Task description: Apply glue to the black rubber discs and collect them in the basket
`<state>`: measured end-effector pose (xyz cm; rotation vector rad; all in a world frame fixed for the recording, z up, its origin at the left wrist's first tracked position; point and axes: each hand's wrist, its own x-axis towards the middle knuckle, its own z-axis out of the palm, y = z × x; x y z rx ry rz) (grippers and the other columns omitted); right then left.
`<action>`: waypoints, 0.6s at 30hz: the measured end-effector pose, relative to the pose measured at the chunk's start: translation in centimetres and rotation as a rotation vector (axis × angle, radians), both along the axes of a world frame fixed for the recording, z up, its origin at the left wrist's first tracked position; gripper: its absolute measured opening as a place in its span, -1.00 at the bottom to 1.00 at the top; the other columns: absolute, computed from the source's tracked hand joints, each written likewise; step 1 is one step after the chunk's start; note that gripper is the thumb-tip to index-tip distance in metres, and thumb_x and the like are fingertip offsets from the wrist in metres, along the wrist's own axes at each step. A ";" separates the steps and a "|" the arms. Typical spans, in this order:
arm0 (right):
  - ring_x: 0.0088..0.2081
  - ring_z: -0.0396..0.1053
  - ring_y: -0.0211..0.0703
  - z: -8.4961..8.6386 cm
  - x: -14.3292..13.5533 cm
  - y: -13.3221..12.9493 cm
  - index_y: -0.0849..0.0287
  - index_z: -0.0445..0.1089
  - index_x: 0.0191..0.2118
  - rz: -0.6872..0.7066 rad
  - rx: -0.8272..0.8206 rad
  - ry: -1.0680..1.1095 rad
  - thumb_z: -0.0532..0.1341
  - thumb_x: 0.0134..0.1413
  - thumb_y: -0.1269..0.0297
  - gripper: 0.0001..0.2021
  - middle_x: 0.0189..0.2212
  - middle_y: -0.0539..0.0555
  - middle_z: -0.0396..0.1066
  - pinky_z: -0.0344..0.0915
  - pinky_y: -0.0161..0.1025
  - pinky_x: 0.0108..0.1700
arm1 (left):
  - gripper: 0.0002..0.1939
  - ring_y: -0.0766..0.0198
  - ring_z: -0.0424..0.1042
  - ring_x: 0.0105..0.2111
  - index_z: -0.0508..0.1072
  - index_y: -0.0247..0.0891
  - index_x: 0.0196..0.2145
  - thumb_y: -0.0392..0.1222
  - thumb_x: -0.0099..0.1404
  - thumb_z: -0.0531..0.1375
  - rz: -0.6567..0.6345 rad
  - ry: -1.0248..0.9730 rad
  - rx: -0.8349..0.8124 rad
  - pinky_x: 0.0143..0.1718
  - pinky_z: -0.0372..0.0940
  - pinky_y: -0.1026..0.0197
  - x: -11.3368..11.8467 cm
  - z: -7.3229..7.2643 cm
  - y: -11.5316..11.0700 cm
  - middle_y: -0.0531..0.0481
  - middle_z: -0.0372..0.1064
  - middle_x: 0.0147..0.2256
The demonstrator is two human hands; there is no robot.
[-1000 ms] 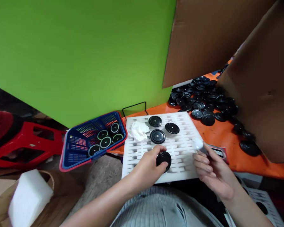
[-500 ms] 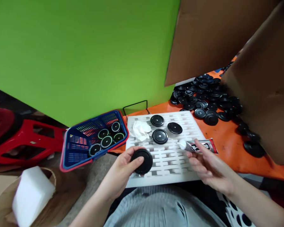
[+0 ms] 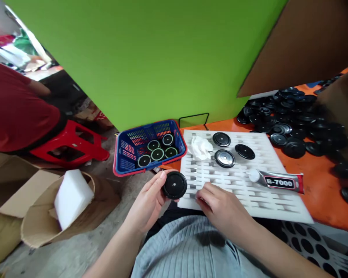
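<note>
My left hand (image 3: 152,197) is closed on the edge of a round black disc (image 3: 174,185), its face with a small centre dot turned up. To its right, my right hand (image 3: 217,202) is over the near left part of a white slotted foam board (image 3: 266,202), its fingers pinched together. What they grip, if anything, is hidden. Several slots along that side hold small shiny pieces. Two black discs (image 3: 221,139) and a disc with a silvery reflection (image 3: 224,158) lie on the board beside a crumpled white tissue (image 3: 201,147). A B-7000 glue tube (image 3: 278,181) rests at the right.
A blue basket (image 3: 124,168) with several ringed discs stands left of the board. Many black discs (image 3: 295,116) are heaped on the orange surface (image 3: 321,206). A green panel (image 3: 162,69) rises behind. At left are a red stool (image 3: 63,144), a seated person in red, and cardboard containers (image 3: 104,197).
My right hand has let go of the glue tube, now on the board, and moved left to the slots. The disc in my left hand is tilted differently. The view has swung left.
</note>
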<state>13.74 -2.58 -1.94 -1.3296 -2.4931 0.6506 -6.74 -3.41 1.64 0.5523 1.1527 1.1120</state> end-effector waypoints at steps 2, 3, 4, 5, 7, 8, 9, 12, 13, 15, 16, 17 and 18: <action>-0.40 0.36 -0.23 -0.2 -0.6 -0.2 0.14 0.43 -0.30 0.034 0.051 -0.076 0.09 0.27 0.39 -0.82 -0.33 0.03 0.38 0.11 -0.26 -0.42 | -0.68 0.20 0.44 -0.30 0.53 -0.36 -0.09 -0.07 0.33 0.22 0.020 -0.020 -0.010 -0.38 0.39 0.23 -0.5 -0.3 -0.5 -0.15 0.49 -0.18; -0.40 0.36 -0.23 -0.2 -0.9 -0.3 0.13 0.44 -0.30 0.051 0.067 -0.100 0.09 0.27 0.39 -0.82 -0.32 0.03 0.38 0.10 -0.26 -0.42 | -0.67 0.21 0.44 -0.31 0.53 -0.36 -0.08 -0.06 0.32 0.22 0.026 -0.028 -0.016 -0.37 0.39 0.23 -0.7 -0.4 -0.6 -0.15 0.49 -0.18; -0.41 0.36 -0.23 -0.1 -1.1 -0.3 0.12 0.44 -0.30 0.063 0.076 -0.123 0.09 0.27 0.39 -0.81 -0.32 0.03 0.37 0.09 -0.25 -0.43 | -0.65 0.21 0.45 -0.31 0.53 -0.36 -0.07 -0.05 0.33 0.21 0.027 -0.035 -0.022 -0.37 0.39 0.22 -0.9 -0.5 -0.8 -0.16 0.50 -0.18; -0.41 0.36 -0.23 -0.1 -1.3 -0.2 0.11 0.44 -0.30 0.070 0.073 -0.144 0.09 0.27 0.39 -0.81 -0.31 0.03 0.37 0.08 -0.24 -0.43 | -0.63 0.21 0.45 -0.32 0.52 -0.37 -0.05 -0.04 0.33 0.20 0.026 -0.041 -0.028 -0.38 0.38 0.22 -1.0 -0.7 -0.9 -0.17 0.50 -0.17; -0.39 0.37 -0.20 0.2 -1.6 0.1 0.10 0.42 -0.32 0.068 0.011 -0.166 0.09 0.27 0.36 -0.81 -0.31 0.02 0.37 0.08 -0.24 -0.43 | -0.60 0.21 0.46 -0.33 0.50 -0.38 -0.02 -0.01 0.35 0.19 0.030 -0.056 -0.043 -0.39 0.38 0.22 -1.1 -0.9 -1.0 -0.19 0.50 -0.16; -0.37 0.38 -0.20 0.3 -1.6 0.3 0.11 0.41 -0.32 0.058 -0.041 -0.159 0.09 0.27 0.36 -0.82 -0.31 0.02 0.37 0.11 -0.24 -0.42 | -0.59 0.21 0.47 -0.33 0.50 -0.38 -0.02 0.01 0.35 0.18 0.038 -0.067 -0.051 -0.39 0.39 0.22 -1.1 -0.9 -1.0 -0.20 0.51 -0.15; -0.35 0.39 -0.19 0.4 -1.7 0.4 0.11 0.40 -0.33 0.046 -0.098 -0.139 0.09 0.27 0.35 -0.83 -0.31 0.01 0.37 0.14 -0.25 -0.39 | -0.58 0.20 0.47 -0.32 0.50 -0.38 -0.02 0.03 0.35 0.17 0.044 -0.080 -0.060 -0.38 0.39 0.22 -1.2 -1.0 -1.0 -0.20 0.51 -0.15; -0.31 0.40 -0.20 0.5 -1.6 0.8 0.11 0.36 -0.32 0.038 -0.210 -0.062 0.06 0.29 0.36 -0.82 -0.30 0.00 0.37 0.23 -0.25 -0.30 | -0.55 0.18 0.49 -0.30 0.49 -0.39 -0.02 0.06 0.38 0.12 0.041 -0.113 -0.057 -0.34 0.41 0.20 -1.2 -1.1 -0.9 -0.21 0.51 -0.17; -0.30 0.40 -0.19 0.4 -1.5 0.8 0.11 0.35 -0.31 0.045 -0.218 -0.050 0.05 0.29 0.36 -0.82 -0.29 0.01 0.37 0.25 -0.24 -0.29 | -0.54 0.18 0.49 -0.30 0.48 -0.40 -0.01 0.06 0.39 0.10 0.034 -0.121 -0.050 -0.34 0.41 0.20 -1.1 -1.1 -0.8 -0.21 0.51 -0.17; -0.31 0.40 -0.19 0.4 -1.1 0.7 0.11 0.35 -0.29 0.061 -0.211 -0.030 0.06 0.28 0.36 -0.85 -0.28 0.02 0.36 0.27 -0.23 -0.30 | -0.53 0.19 0.48 -0.31 0.47 -0.41 -0.01 0.07 0.40 0.09 0.022 -0.134 -0.039 -0.35 0.41 0.20 -1.1 -1.1 -0.7 -0.22 0.51 -0.17; -0.33 0.39 -0.19 0.4 -0.8 0.6 0.11 0.34 -0.30 0.066 -0.207 -0.003 0.06 0.28 0.37 -0.85 -0.28 0.02 0.36 0.28 -0.24 -0.31 | -0.52 0.19 0.48 -0.32 0.48 -0.41 -0.02 0.08 0.40 0.09 0.019 -0.139 -0.036 -0.36 0.40 0.20 -1.1 -1.1 -0.6 -0.21 0.51 -0.18; -0.35 0.38 -0.21 0.6 -0.5 0.6 0.11 0.33 -0.31 0.064 -0.203 0.048 0.06 0.28 0.37 -0.85 -0.30 0.01 0.36 0.29 -0.25 -0.34 | -0.52 0.18 0.49 -0.32 0.48 -0.41 -0.02 0.08 0.39 0.09 0.017 -0.144 -0.036 -0.37 0.40 0.20 -1.1 -1.2 -0.5 -0.21 0.51 -0.18; -0.36 0.38 -0.24 0.9 -0.1 0.5 0.10 0.33 -0.31 0.052 -0.190 0.124 0.06 0.29 0.37 -0.85 -0.32 0.00 0.36 0.31 -0.27 -0.35 | -0.52 0.17 0.49 -0.31 0.48 -0.40 -0.02 0.09 0.39 0.09 0.014 -0.148 -0.035 -0.37 0.40 0.20 -1.0 -1.1 -0.4 -0.21 0.51 -0.18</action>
